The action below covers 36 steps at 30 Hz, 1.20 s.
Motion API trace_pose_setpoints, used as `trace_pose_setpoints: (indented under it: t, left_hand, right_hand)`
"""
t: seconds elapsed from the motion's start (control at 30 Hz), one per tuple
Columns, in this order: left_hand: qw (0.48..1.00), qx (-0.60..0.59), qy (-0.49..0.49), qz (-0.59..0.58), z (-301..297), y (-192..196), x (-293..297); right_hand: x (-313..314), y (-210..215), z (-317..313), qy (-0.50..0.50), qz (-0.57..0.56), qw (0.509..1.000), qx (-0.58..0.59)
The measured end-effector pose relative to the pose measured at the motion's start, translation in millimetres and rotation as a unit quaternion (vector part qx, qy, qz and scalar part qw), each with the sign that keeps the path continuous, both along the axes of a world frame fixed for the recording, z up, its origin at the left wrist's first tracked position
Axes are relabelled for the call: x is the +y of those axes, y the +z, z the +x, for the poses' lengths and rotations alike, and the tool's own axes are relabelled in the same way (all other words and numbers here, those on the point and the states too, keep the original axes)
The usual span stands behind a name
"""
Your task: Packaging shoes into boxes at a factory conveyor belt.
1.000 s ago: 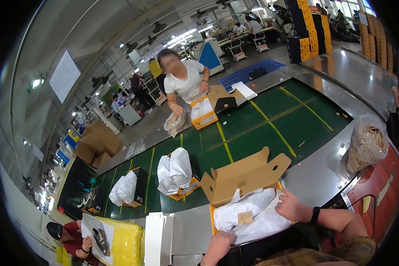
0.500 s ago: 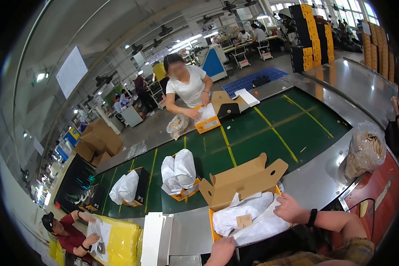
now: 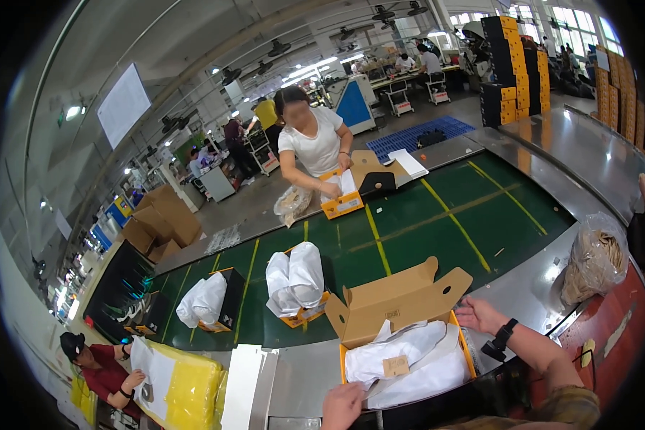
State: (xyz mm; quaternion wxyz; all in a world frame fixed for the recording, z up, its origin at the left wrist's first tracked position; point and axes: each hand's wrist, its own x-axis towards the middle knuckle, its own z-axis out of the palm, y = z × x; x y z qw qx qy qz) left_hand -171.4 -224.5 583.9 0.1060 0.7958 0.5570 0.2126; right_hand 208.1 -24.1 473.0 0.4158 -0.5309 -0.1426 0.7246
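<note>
In front of me an orange shoebox (image 3: 471, 350) stands on the metal edge of the table, its brown cardboard lid (image 3: 390, 295) raised at the back. White tissue paper (image 3: 416, 383) covers the contents. On top lies a small brown paper packet (image 3: 395, 366). My left hand (image 3: 342, 407) has its fingers curled at the box's near left corner. At the right wall, my right hand (image 3: 482, 316) is open, fingers stretched toward the box and nothing in them. A dark band circles that wrist.
White-wrapped bundles (image 3: 294, 278) in boxes stand on the green conveyor (image 3: 437, 222). Across it, a co-worker (image 3: 314, 140) handles another orange box (image 3: 342, 206). White sheets (image 3: 248, 387) stand left of my box. A plastic bag of brown packets (image 3: 596, 254) sits at the right.
My right hand has let go of the tissue paper and moved outward to the box's right wall, its fingers opening. My left hand stays by the near left corner.
</note>
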Motion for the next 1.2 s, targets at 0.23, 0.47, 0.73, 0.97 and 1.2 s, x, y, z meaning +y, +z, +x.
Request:
trace_pose_setpoints:
  t: [0.23,0.47,0.73,0.97,1.2]
  left_hand:
    - [0.902,-0.336,0.214,-0.17,-88,-44,81]
    - [0.769,-0.525,0.224,-0.287,-76,-10,124]
    - [0.883,-0.441,0.145,-0.075,-57,39,106]
    - [0.966,-0.023,0.236,0.106,-16,43,67]
    - [0.948,-0.08,0.3,0.074,-10,13,20]
  right_hand:
    - [57,6,-31,0.025,0.025,0.976,0.216]
    - [70,63,-25,0.104,0.182,0.896,0.393]
    - [-4,182,-31,0.201,0.456,0.86,-0.113]
    - [-45,196,-3,0.283,0.396,0.815,-0.314]
    - [-116,150,-24,0.174,0.502,0.756,-0.381]
